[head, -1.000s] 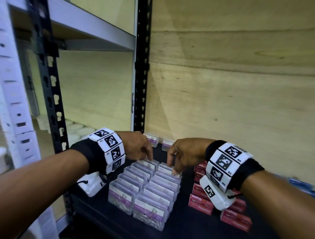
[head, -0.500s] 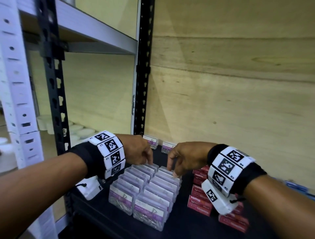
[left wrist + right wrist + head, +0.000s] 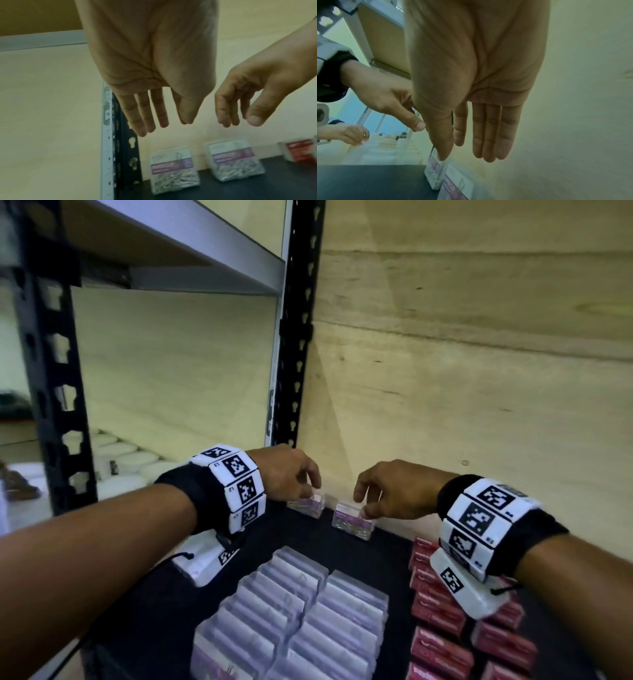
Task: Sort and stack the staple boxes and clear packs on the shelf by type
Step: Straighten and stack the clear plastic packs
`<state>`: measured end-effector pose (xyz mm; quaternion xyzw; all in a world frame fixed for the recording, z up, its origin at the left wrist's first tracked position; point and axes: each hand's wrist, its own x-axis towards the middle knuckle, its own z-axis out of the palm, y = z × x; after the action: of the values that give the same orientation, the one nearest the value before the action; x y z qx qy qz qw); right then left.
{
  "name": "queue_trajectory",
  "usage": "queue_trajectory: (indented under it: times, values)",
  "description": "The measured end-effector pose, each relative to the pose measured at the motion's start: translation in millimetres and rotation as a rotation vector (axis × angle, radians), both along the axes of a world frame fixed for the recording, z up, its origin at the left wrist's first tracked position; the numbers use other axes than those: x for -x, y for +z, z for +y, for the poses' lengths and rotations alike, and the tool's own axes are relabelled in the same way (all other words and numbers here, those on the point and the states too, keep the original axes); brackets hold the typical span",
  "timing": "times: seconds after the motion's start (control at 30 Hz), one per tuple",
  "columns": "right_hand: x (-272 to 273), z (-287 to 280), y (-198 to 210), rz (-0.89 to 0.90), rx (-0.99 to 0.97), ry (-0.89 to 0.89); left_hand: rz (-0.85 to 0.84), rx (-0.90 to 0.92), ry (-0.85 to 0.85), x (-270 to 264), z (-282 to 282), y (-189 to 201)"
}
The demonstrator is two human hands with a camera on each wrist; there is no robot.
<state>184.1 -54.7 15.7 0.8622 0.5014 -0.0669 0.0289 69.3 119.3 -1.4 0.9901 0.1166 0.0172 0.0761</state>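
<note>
Two clear packs with purple labels stand apart at the back of the black shelf (image 3: 387,556), against the wooden wall: the left pack (image 3: 308,505) (image 3: 173,169) and the right pack (image 3: 352,520) (image 3: 235,161) (image 3: 435,174). My left hand (image 3: 310,491) (image 3: 171,125) hangs just above the left pack, fingers straight, holding nothing. Over the right pack my right hand (image 3: 363,505) (image 3: 464,155) is spread, thumb tip close to the pack's top; I cannot tell if it touches. Nearer me, two rows of clear packs (image 3: 291,611) lie side by side. Red staple boxes (image 3: 438,611) (image 3: 298,150) sit to their right.
A black slotted upright (image 3: 298,337) stands at the back left corner and an upper shelf (image 3: 205,251) runs overhead. White round containers (image 3: 130,460) fill the neighbouring bay on the left. Another person's hand (image 3: 354,134) shows far left in the right wrist view.
Both hands have left the far end of the front rows of clear packs and reached further back, to the two lone packs at the wall. My head has moved closer.
</note>
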Motion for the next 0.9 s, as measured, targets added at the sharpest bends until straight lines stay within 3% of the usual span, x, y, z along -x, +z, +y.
queue_trajectory:
  times: [0.37,0.9]
  values:
    - [-35,39,-23,-0.097,0.194,0.026,0.027,-0.055,-0.035,-51,48,-32]
    - [20,7,-15,0.014,0.275,0.02,0.2,-0.012,-0.128,-14,5,-15]
